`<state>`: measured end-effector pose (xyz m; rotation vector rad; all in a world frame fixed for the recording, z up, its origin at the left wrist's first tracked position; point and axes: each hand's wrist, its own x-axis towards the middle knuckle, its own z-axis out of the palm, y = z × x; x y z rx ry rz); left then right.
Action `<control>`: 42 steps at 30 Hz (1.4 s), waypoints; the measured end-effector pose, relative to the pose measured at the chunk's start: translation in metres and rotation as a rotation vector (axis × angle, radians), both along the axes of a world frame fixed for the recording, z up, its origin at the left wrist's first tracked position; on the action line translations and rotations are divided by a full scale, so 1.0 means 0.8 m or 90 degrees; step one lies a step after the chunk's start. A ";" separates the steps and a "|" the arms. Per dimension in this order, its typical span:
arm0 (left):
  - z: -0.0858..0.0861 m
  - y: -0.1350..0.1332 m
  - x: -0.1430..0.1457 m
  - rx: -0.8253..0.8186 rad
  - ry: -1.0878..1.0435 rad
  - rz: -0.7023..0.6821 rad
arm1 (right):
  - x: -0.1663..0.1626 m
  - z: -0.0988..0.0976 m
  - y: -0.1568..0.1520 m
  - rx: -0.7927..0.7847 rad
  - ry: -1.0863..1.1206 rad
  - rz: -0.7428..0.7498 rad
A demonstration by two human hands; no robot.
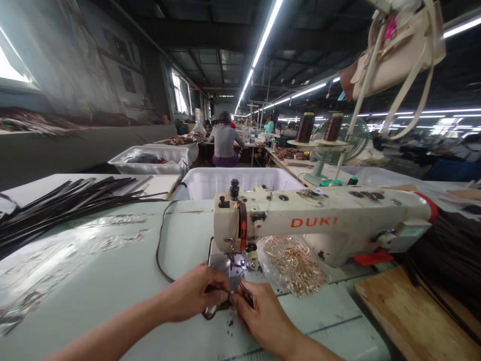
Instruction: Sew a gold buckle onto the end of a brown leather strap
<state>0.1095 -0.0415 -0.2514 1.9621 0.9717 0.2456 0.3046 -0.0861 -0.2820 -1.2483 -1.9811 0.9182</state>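
Left hand: your left hand [193,296] pinches the dark strap [162,250] flat near the bench's front edge.
Right hand: your right hand [263,316] clamps its end, feeding it under the needle.
Behind: sewing machine [319,223]; bag of gold rings [295,263] crowds the right.
Far-left corner: spare straps [63,205].

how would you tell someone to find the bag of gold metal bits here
Start at the white DUKI sewing machine on the pale green table. Under its arm, just right of the needle, lies a clear plastic bag of gold metal rings. It is the only shiny gold heap; the dark straps lie far left.
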 end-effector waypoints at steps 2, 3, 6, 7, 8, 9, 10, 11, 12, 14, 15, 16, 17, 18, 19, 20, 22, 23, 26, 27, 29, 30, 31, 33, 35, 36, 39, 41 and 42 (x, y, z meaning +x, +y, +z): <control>-0.004 0.024 0.001 0.013 0.028 -0.031 | -0.001 0.000 0.017 -0.024 -0.057 0.007; -0.006 0.034 0.001 0.016 0.044 -0.047 | 0.000 0.001 0.025 -0.018 -0.109 0.008; -0.010 0.058 0.002 0.021 0.093 -0.084 | 0.009 0.004 0.045 0.068 -0.256 -0.004; -0.010 0.064 0.003 0.027 0.110 -0.091 | 0.013 0.003 0.051 0.102 -0.268 0.009; -0.010 0.068 0.003 0.034 0.127 -0.097 | 0.018 0.001 0.055 0.131 -0.256 0.036; -0.008 0.071 0.004 0.045 0.145 -0.104 | 0.023 -0.001 0.059 0.155 -0.231 0.078; -0.006 0.074 0.006 0.060 0.162 -0.112 | 0.027 -0.005 0.063 0.178 -0.203 0.124; -0.003 0.075 0.008 0.079 0.177 -0.119 | 0.030 -0.009 0.066 0.199 -0.183 0.165; 0.000 0.076 0.010 0.101 0.192 -0.127 | 0.032 -0.012 0.069 0.221 -0.177 0.194; 0.007 0.076 0.014 0.148 0.213 -0.139 | 0.033 -0.017 0.074 0.272 -0.210 0.226; 0.010 0.075 0.015 0.170 0.222 -0.141 | 0.032 -0.018 0.076 0.296 -0.239 0.234; 0.012 0.074 0.016 0.191 0.229 -0.140 | 0.031 -0.018 0.077 0.317 -0.270 0.240; 0.013 0.071 0.017 0.213 0.234 -0.133 | 0.029 -0.017 0.078 0.336 -0.297 0.246; 0.013 0.069 0.016 0.238 0.238 -0.118 | 0.028 -0.015 0.079 0.351 -0.318 0.253; 0.013 0.065 0.014 0.266 0.240 -0.096 | 0.027 -0.013 0.079 0.361 -0.333 0.259; 0.012 0.059 0.012 0.295 0.241 -0.068 | 0.027 -0.011 0.079 0.367 -0.342 0.263; 0.007 0.045 0.006 0.353 0.239 0.000 | 0.026 -0.008 0.079 0.368 -0.353 0.264; 0.003 0.036 0.002 0.387 0.237 0.036 | 0.026 -0.006 0.079 0.366 -0.353 0.261; -0.014 0.007 -0.007 0.509 0.204 0.085 | 0.026 -0.004 0.077 0.355 -0.352 0.250; -0.020 0.000 -0.008 0.551 0.183 0.070 | 0.025 -0.003 0.076 0.350 -0.355 0.249; -0.031 -0.011 -0.009 0.650 0.149 0.010 | 0.024 -0.002 0.074 0.343 -0.366 0.249; -0.035 -0.013 -0.009 0.707 0.141 -0.017 | 0.023 -0.002 0.073 0.343 -0.370 0.247; -0.038 -0.013 -0.008 0.770 0.139 -0.037 | 0.023 -0.003 0.072 0.345 -0.372 0.244; -0.039 -0.009 -0.007 0.874 0.138 -0.062 | 0.021 -0.007 0.069 0.352 -0.370 0.226; -0.036 -0.001 -0.007 0.919 0.133 -0.092 | 0.019 -0.012 0.066 0.351 -0.360 0.198; -0.035 0.004 -0.007 0.926 0.133 -0.108 | 0.018 -0.015 0.065 0.350 -0.356 0.184; -0.034 0.021 -0.010 0.937 0.128 -0.152 | 0.017 -0.020 0.065 0.357 -0.351 0.139; -0.036 0.035 -0.012 0.935 0.111 -0.172 | 0.016 -0.022 0.067 0.360 -0.356 0.102; -0.036 0.041 -0.012 0.934 0.101 -0.183 | 0.015 -0.022 0.068 0.359 -0.360 0.084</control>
